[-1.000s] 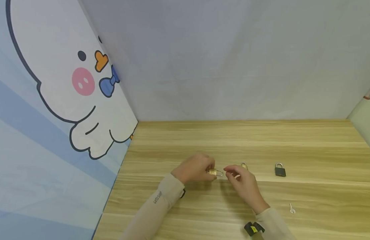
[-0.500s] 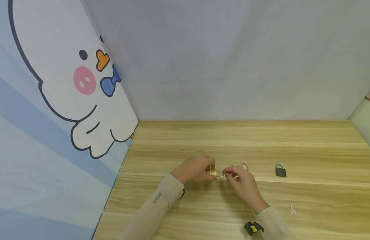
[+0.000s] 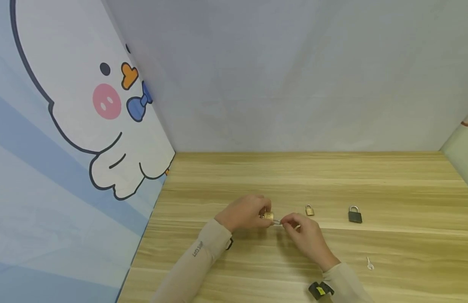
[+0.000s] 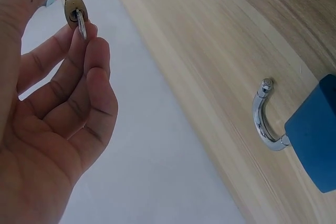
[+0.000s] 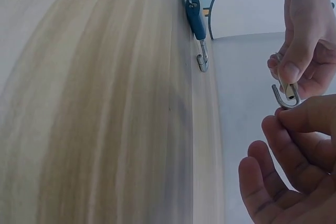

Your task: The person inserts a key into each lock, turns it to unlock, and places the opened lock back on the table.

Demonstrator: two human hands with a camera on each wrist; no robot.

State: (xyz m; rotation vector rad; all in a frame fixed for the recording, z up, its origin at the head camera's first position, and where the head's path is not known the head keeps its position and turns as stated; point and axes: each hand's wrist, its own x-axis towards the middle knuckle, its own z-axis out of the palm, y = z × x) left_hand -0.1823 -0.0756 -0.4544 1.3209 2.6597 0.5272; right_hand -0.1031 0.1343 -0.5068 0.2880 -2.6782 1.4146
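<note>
My left hand (image 3: 244, 214) holds a small brass padlock (image 3: 269, 216) sideways above the wooden table. In the left wrist view, a key (image 4: 82, 27) sticks out of the keyhole in the lock's end. My right hand (image 3: 306, 233) pinches the bend of the lock's shackle (image 3: 277, 222) between thumb and forefinger. The right wrist view shows that shackle swung aside, its free end (image 5: 274, 88) apart from the brass body. A blue padlock (image 4: 315, 135) lies on the table with its shackle open; the head view does not show it.
To the right on the table (image 3: 408, 185) lie a smaller brass padlock (image 3: 309, 210), a black padlock (image 3: 355, 216) and a loose key (image 3: 370, 264). A pale cloth wall (image 3: 294, 84) closes the back; a cartoon-printed one (image 3: 67, 168) stands left.
My right hand has come in from just beyond the shackle and now pinches it. The shackle has turned toward me out of line with the body. My left hand has hardly moved.
</note>
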